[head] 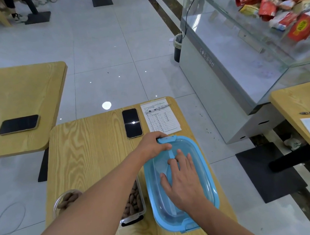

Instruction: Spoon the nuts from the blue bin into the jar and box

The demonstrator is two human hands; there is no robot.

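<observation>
Your left hand (pixel 152 146) closed on the far-end latch of the blue bin (pixel 207 171), your right hand (pixel 181 181) flat and open inside it — holding nothing, bin at the worktop's (pixel 86 147) right edge, box (pixel 133 202) of nuts just left of it, jar (pixel 67 200) further left — partly behind your forearm.

Blue bin (pixel 206 162) sits long-ways at the worktop's right edge, looking empty inside. Just left, the clear box (pixel 134 202) holds brown nuts (pixel 132 200); farther left, the jar (pixel 66 201) holds nuts too.
</observation>
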